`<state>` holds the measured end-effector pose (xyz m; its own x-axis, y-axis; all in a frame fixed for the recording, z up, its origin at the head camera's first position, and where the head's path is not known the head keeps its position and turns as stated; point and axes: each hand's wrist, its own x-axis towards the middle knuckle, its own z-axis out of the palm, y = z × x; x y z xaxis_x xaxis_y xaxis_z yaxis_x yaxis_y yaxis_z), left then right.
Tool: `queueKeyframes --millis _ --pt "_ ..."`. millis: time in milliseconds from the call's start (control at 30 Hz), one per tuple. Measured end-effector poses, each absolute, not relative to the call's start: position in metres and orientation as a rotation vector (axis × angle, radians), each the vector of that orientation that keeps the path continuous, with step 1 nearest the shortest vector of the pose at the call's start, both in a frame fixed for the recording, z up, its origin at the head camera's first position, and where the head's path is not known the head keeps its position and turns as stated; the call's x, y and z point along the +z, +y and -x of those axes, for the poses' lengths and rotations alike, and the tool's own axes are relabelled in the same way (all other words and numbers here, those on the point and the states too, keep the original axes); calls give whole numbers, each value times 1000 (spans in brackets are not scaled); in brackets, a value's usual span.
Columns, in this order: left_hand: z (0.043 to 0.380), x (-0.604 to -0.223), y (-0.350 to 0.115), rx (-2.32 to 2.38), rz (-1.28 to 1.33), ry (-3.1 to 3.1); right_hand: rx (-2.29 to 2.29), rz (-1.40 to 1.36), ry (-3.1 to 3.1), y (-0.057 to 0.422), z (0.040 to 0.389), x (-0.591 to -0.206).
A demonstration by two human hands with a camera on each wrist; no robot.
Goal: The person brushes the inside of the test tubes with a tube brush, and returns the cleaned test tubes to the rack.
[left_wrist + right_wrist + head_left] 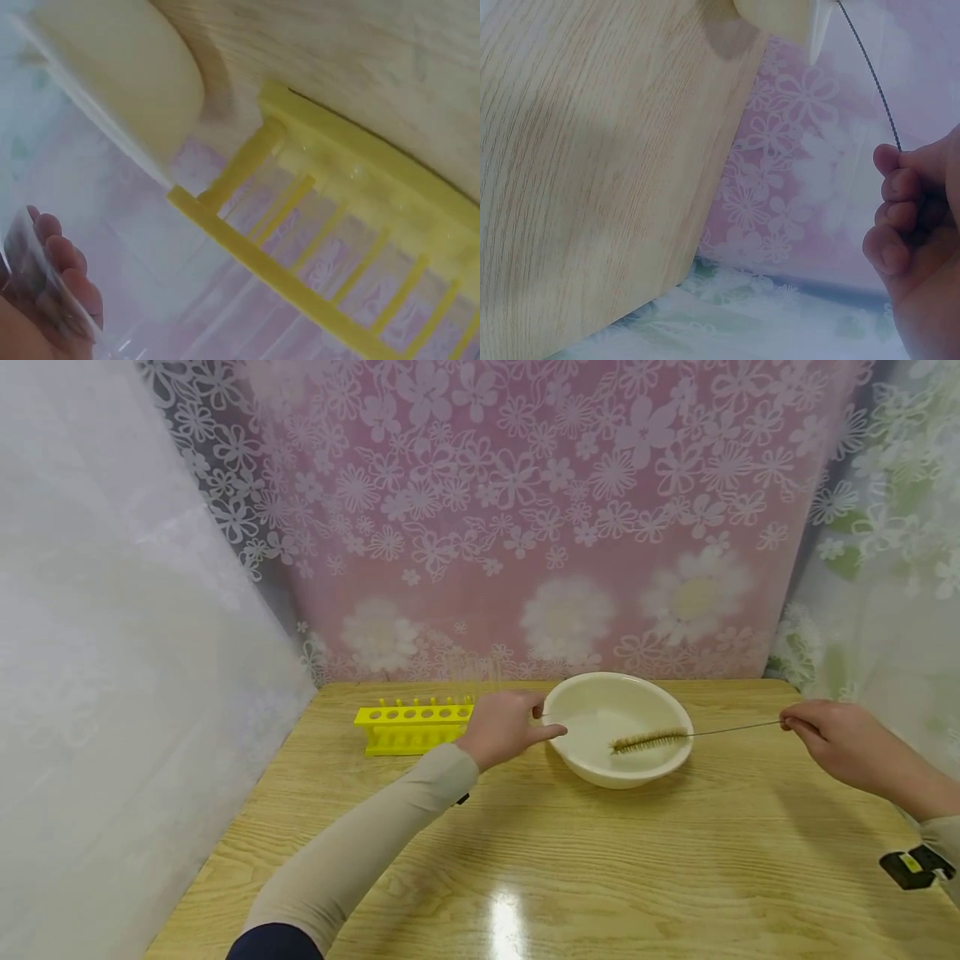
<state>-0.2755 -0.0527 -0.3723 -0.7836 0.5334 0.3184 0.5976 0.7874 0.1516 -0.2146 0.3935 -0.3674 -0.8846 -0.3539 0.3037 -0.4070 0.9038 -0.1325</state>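
Observation:
My right hand (840,745) pinches the end of a thin twisted-wire handle (874,67) between thumb and fingers. It belongs to a test tube brush (648,741), whose tan bristles lie over the inside of a cream basin (600,768), the wire crossing the right rim. At the basin's left rim is my left hand (504,727), thumb pointing toward the basin. In the left wrist view its fingers (81,289) curl round a clear glass test tube (45,274). Most of that tube is hidden by the hand in the head view.
A yellow test tube rack (414,717) stands left of the basin, partly behind my left hand. Clear test tubes (474,670) rise at its right end. The wooden table (600,868) meets a pink floral curtain (555,510) at the back.

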Motion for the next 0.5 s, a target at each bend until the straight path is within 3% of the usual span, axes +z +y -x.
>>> queueKeyframes --millis 500 --pt "263 -364 -92 -1555 516 -2345 296 -551 -2801 393 216 -370"
